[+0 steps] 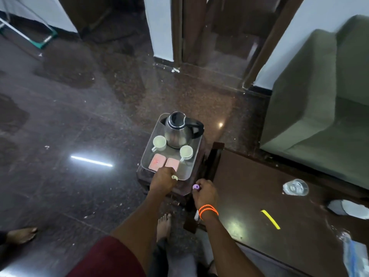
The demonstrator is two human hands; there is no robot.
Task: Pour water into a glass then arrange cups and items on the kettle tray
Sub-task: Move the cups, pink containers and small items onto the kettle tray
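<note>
Looking from left to right, most of the job seems done. On the left stands a small dark stool (pixel 159 188) with the kettle tray (pixel 189 172) on top. At the far end of the tray sits the shiny kettle (pixel 178 130). One white cup (pixel 159 143) is on its left, and a second white cup (pixel 186 152) is near its right side. Two pink packets (pixel 163 163) lie side by side at the near end of the tray.

The left hand (pixel 162 179) rests over the near edge of the tray, touching the packets. It is curled shut on a small pale thing (pixel 174 177); I cannot tell what that is. The right hand (pixel 205 193) hovers just beside the tray. Its fingers are closed on a small purple thing (pixel 196 187).

Further right is the long dark surface (pixel 249 196). A clear glass (pixel 296 187) stands on it, well apart from the tray. It may have water in it, but I cannot be sure. A yellow stick (pixel 270 219) lies nearer.

I think the little things in both hands are not yet on the tray. The yellow stick may belong there too.
</note>
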